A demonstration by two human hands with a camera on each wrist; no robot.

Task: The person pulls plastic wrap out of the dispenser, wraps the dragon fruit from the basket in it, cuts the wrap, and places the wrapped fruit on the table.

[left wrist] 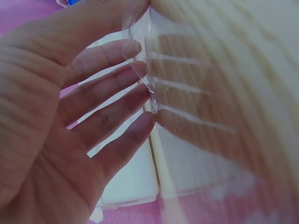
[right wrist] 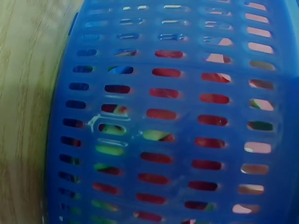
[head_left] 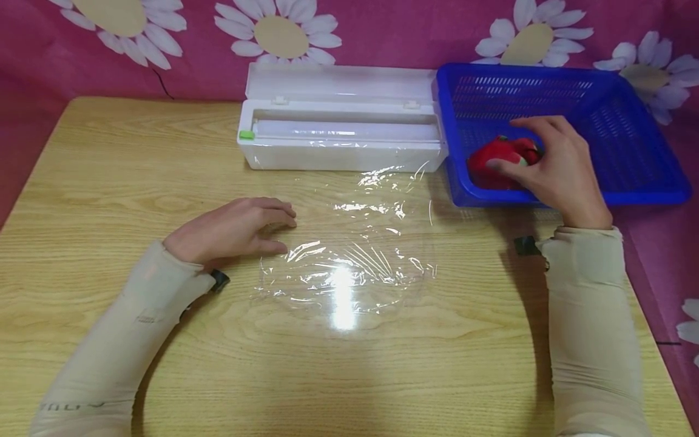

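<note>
The right hand reaches into the blue basket at the far right of the desk and curls its fingers and thumb around a red fruit lying in the basket's near left corner. The fruit looks like an apple or tomato with a green patch near the top; which one, I cannot tell. Through the slots of the basket wall the right wrist view shows only red and green patches.

The left hand rests flat, fingers straight and slightly spread, with its fingertips on the left edge of a sheet of cling film spread on the desk. It holds nothing; it only presses the film down. The two hands are well apart.

The film lies wrinkled and shiny, just in front of the white film dispenser, whose lid stands open and whose roll shows inside.

The fruit looks firm, round and smooth, probably light enough for one hand, best taken around its widest part so it does not roll out of the fingers. The film is very thin, limp and clingy; it likely folds onto itself at any draught or tug, so pinning an edge or lifting by the corners seems the safer way to handle it.
</note>
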